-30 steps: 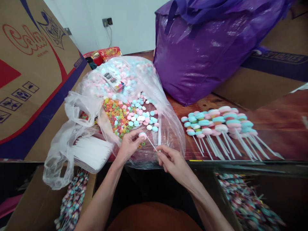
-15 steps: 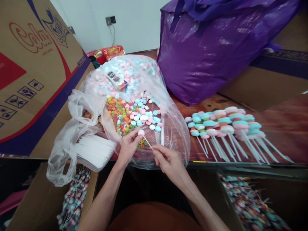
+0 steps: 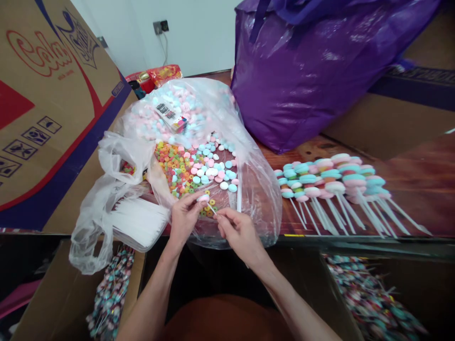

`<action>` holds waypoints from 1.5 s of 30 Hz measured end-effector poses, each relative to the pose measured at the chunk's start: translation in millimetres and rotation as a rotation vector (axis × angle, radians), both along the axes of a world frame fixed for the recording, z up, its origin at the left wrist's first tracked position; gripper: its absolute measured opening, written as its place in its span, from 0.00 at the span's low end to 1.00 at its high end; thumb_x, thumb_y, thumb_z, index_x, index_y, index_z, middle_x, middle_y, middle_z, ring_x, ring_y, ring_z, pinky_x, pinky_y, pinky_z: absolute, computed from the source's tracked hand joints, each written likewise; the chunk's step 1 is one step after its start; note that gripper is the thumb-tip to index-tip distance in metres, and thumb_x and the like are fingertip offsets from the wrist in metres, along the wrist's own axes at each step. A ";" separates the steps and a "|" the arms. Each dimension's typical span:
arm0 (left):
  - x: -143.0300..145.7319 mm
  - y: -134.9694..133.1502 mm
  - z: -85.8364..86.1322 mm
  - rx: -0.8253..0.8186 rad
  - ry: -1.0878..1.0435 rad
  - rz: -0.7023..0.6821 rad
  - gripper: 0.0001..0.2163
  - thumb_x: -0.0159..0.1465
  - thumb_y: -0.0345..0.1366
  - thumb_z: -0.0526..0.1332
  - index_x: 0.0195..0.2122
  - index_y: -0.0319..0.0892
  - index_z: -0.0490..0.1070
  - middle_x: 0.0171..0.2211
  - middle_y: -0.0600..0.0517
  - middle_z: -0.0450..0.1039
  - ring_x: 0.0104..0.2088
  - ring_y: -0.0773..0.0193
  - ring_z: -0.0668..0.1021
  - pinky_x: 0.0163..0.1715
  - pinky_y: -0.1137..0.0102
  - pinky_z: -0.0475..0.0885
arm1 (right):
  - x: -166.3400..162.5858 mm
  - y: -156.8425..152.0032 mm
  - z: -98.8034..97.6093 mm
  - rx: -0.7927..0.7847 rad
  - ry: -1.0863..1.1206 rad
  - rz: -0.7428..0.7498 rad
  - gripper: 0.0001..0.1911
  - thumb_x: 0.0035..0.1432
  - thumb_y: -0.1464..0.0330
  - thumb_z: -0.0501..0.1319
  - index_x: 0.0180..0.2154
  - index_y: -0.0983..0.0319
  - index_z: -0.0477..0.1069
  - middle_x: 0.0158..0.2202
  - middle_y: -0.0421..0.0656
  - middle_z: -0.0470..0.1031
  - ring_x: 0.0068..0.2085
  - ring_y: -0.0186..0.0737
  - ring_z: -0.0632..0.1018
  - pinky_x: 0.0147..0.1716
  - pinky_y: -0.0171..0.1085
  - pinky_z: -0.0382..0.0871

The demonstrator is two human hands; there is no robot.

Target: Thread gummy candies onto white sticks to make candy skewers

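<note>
Between the fingertips of my left hand (image 3: 184,217) is a small pink-and-white marshmallow (image 3: 203,198). My right hand (image 3: 242,235) pinches a thin white stick (image 3: 212,209), whose upper end meets the marshmallow; how deep it goes in is hidden. Just beyond both hands, loose pink, white and blue marshmallows (image 3: 210,173) lie on clear plastic. Small coloured candy rings (image 3: 172,161) spread beside them, some under my fingers. Another white stick (image 3: 239,189) lies on the plastic, right of the loose marshmallows.
Finished candy sticks (image 3: 334,175) lie in a row at the right. A tub of white sticks (image 3: 138,222) stands at the left. Behind are a large bag of marshmallows (image 3: 209,102) and a purple bag (image 3: 302,76). Cardboard boxes (image 3: 46,156) flank the table; candy sticks fill boxes below its edge.
My right hand has moved left and slightly up along with the stick, closer to my left hand. The marshmallow has shifted slightly left and down and is tilted differently.
</note>
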State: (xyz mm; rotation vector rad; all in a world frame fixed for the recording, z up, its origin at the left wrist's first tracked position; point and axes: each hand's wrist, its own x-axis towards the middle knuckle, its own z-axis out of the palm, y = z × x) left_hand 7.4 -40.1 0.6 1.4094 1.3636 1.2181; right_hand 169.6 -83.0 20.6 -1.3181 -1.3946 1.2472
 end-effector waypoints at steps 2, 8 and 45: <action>1.4 -2.0 2.3 0.023 0.022 0.024 0.10 0.59 0.35 0.67 0.42 0.45 0.82 0.39 0.50 0.79 0.40 0.61 0.78 0.44 0.69 0.73 | -7.7 3.1 -1.8 0.025 0.004 -0.024 0.15 0.64 0.62 0.55 0.25 0.60 0.66 0.19 0.36 0.64 0.22 0.33 0.66 0.25 0.33 0.59; 5.4 -6.3 11.8 0.062 0.081 -0.047 0.11 0.63 0.37 0.63 0.44 0.45 0.81 0.40 0.48 0.79 0.42 0.60 0.78 0.44 0.67 0.73 | -16.6 14.0 -8.1 0.048 0.034 -0.055 0.15 0.64 0.61 0.55 0.25 0.59 0.65 0.19 0.36 0.64 0.22 0.33 0.66 0.23 0.33 0.58; 11.9 4.5 14.9 -0.200 -0.032 -0.132 0.05 0.62 0.36 0.64 0.35 0.39 0.74 0.31 0.52 0.72 0.32 0.67 0.73 0.35 0.72 0.68 | 33.6 -19.3 -17.6 -0.002 -0.057 -0.045 0.13 0.66 0.60 0.55 0.36 0.61 0.73 0.21 0.35 0.64 0.23 0.31 0.65 0.23 0.31 0.57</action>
